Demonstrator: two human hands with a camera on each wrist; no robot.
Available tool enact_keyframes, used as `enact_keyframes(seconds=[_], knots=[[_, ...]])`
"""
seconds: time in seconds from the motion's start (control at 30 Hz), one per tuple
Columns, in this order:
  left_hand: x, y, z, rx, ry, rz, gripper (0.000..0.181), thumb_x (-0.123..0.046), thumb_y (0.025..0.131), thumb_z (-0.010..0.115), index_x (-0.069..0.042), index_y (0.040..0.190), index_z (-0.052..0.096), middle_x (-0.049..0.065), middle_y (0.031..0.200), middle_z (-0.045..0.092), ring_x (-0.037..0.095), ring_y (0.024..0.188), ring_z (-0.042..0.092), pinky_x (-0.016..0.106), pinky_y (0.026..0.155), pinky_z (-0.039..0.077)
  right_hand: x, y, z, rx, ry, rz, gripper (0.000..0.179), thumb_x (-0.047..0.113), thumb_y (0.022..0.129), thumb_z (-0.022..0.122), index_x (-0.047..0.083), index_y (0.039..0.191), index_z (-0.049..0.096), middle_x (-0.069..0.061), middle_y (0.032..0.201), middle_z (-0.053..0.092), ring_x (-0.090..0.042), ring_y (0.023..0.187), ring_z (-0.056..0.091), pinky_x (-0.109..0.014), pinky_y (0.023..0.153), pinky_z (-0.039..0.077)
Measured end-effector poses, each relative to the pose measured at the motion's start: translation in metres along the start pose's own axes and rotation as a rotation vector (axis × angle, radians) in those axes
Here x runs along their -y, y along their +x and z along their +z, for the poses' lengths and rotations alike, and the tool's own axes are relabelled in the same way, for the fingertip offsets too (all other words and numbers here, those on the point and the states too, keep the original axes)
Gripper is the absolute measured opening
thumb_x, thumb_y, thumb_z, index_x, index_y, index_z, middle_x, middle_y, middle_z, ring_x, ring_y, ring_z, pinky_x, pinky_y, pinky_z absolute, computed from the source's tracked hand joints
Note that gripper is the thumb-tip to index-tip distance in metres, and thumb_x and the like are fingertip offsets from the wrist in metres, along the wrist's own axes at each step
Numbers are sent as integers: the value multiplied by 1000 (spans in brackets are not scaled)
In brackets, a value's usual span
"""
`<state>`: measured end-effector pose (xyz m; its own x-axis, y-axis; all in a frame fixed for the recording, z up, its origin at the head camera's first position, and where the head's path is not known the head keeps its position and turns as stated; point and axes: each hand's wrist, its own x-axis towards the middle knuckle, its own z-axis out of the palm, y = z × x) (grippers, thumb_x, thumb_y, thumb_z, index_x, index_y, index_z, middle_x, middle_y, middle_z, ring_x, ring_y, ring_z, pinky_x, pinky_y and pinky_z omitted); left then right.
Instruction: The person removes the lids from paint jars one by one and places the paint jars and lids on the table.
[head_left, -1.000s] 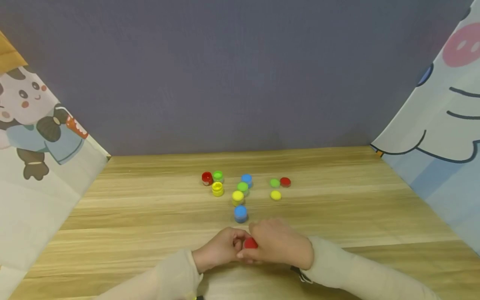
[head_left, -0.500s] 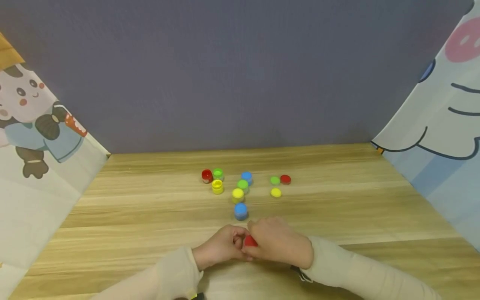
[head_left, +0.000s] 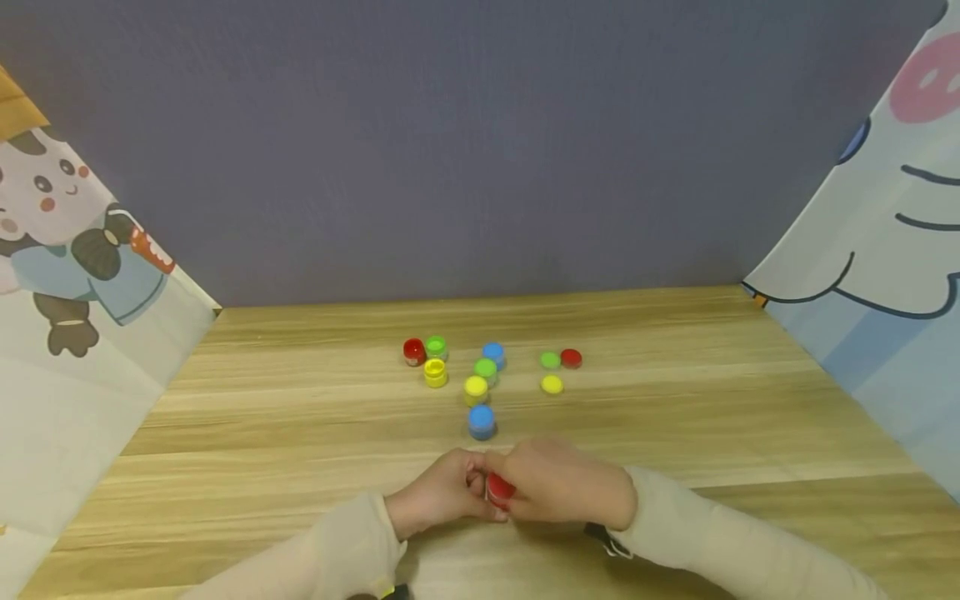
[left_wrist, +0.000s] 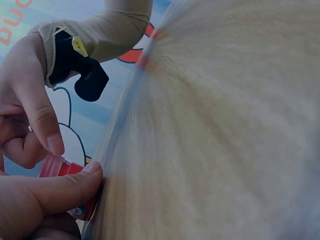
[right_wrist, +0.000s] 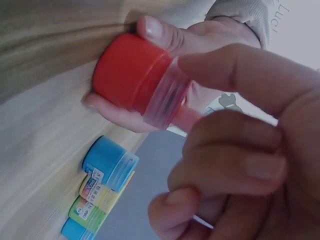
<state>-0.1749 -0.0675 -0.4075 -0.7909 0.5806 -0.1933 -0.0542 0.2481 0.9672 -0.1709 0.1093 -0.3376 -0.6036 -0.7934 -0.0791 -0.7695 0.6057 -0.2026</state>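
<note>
A small red jar with a clear-rimmed lid stands on the wooden table, close to the person. The left hand holds its body from the side, thumb and fingers around it in the right wrist view. Over the top, the right hand has its thumb and a fingertip at opposite sides of the lid's edge, and its other fingers are curled. From the head view, the red lid top shows between the two hands. Just beyond them stands a lidded blue jar.
Behind the blue jar, a yellow jar, a green jar and another blue jar form a line. Left of them are opened red, green and yellow jars. Green, red and yellow lids lie right.
The right hand has shifted slightly to the right and turned over the lid, and more of the red top shows. The left hand keeps its hold on the jar, nearly still.
</note>
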Motion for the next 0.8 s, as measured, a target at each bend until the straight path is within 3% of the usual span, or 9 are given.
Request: enact_keyframes(seconds=[0.07,0.2,0.33,0.47,0.57,0.8], knots=[[0,0,0,0,-12,-3,34,7,69,78,-5,99,68,-2,54,49,5,47,38,15,44,30,0,-1,-1,9,-16,-27,46,16,79,71,15,123,59,10,57,43,-3,48,37,-17,44,34],[0,0,0,-4,-13,2,30,6,68,78,-4,95,67,-3,54,47,5,48,37,16,45,30,-1,-1,-3,12,-20,-53,44,13,79,71,16,121,58,10,57,43,-3,48,37,-17,44,33],[0,0,0,-3,8,11,29,6,69,78,-3,94,67,-4,55,46,5,49,37,16,45,30,0,-2,-2,1,25,-49,36,19,81,69,14,116,60,12,57,41,-2,48,35,-16,44,32],[0,0,0,-16,50,30,32,8,71,74,-2,100,67,-3,56,45,5,51,38,15,47,30,3,-2,2,-84,45,16,25,32,84,67,11,95,60,12,57,39,0,48,34,-16,43,31],[0,1,0,-26,70,31,32,6,71,75,-3,101,68,-3,55,45,6,51,38,15,47,31,6,-2,7,-155,7,94,31,40,85,65,15,73,51,11,56,37,-1,46,33,-18,41,31],[1,2,1,-33,54,16,31,4,69,78,-4,97,68,-3,54,46,5,50,39,15,47,34,9,0,15,-226,-100,193,44,48,83,65,16,62,44,8,52,35,-4,43,30,-21,38,27]])
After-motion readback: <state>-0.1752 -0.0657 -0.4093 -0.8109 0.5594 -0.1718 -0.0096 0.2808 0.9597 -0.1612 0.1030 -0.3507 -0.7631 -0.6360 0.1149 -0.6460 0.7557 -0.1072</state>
